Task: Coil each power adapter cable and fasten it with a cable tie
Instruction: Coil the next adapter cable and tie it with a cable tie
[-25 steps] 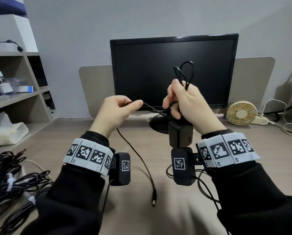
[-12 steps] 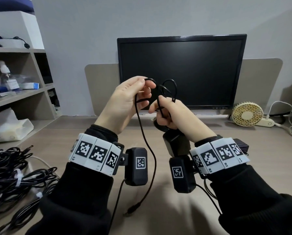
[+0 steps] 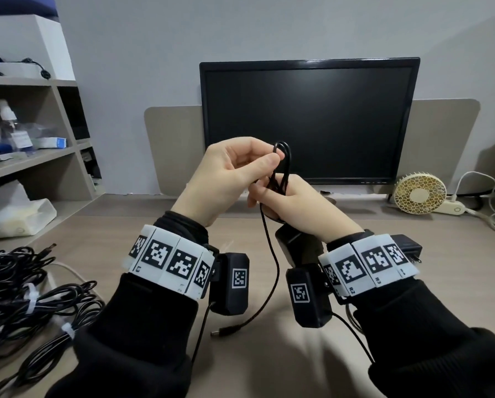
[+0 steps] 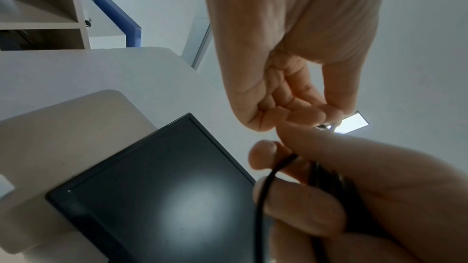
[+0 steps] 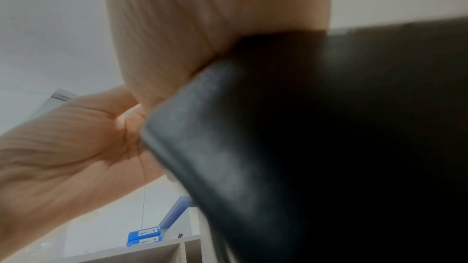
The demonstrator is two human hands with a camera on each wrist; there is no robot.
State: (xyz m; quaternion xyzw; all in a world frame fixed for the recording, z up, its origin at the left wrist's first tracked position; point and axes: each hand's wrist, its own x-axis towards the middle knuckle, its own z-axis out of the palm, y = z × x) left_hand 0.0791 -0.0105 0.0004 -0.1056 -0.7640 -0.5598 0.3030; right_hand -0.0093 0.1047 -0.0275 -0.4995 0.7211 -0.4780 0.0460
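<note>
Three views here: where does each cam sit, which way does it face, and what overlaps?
Head: on the head, looking forward and down at the desk; both hands, sleeves.
Left wrist: under the left hand, looking up at the ceiling; both hands.
Right wrist: under the right hand, mostly blocked by the adapter.
Shared: head and left wrist both show monitor and cable.

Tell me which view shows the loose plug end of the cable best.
The head view: the barrel plug lies in plain sight on the desk between the wrists. The left wrist view shows only cable near the fingers; the right wrist view shows no plug.
</note>
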